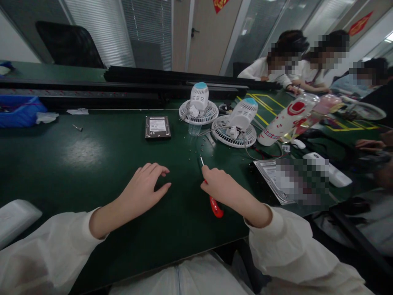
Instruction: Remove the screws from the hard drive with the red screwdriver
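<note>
- Screwdriver (215, 209) with red handle is in the right hand (221, 186); the fingers are closed around it, the red end comes out below the wrist, and the thin metal shaft sticks out past the fingertips, pointing away from the person
- Left hand (143, 185) rests palm down on the green table (76, 159) and holds nothing; its fingers are loosely apart and a little bent, with the fingertips turned toward the right hand, near it but not touching
- Small loose screws (203, 143) lie scattered on the table just beyond the tip of the shaft
- Well ahead of the left fingertips lies a hard drive (157, 126), flat with its label up, apart from both hands
- Farther ahead of the right fingers a white fan (199, 107) and a second fan (238, 125) stand side by side, grilles down on the table
- To the right of the right fingers lies a metal drive (270, 172), partly blurred
</note>
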Tool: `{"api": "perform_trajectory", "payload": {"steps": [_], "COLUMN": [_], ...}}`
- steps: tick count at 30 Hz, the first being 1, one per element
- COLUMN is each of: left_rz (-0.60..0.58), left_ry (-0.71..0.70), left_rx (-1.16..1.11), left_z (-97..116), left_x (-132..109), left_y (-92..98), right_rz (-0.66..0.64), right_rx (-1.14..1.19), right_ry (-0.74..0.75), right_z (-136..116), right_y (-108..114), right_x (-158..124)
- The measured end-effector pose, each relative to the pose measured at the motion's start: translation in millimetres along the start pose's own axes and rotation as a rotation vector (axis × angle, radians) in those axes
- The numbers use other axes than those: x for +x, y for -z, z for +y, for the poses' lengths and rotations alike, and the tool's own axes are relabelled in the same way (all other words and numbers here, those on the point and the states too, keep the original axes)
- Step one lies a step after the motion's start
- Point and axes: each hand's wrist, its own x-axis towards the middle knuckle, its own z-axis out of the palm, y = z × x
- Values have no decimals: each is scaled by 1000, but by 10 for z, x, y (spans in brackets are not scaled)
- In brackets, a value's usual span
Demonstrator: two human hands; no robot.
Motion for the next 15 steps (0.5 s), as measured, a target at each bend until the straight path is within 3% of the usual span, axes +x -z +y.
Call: {"api": "perform_trajectory", "payload": {"steps": [5,10,15], "left_rz": [9,-3,12], "left_ry": [20,21,21], "left_rx": [-19,-25,8], "left_z": [-29,-31,-89], "left_x": [-15,-45,-111], "left_y": [21,-18,-36], "right_rz": [40,73,226], "right_rx": [-17,-7,14], "right_ry": [-58,-57,-77], "right_z": [259,273,449], "right_y": [0,-75,-63], "right_x": [-42,-43,-144]}}
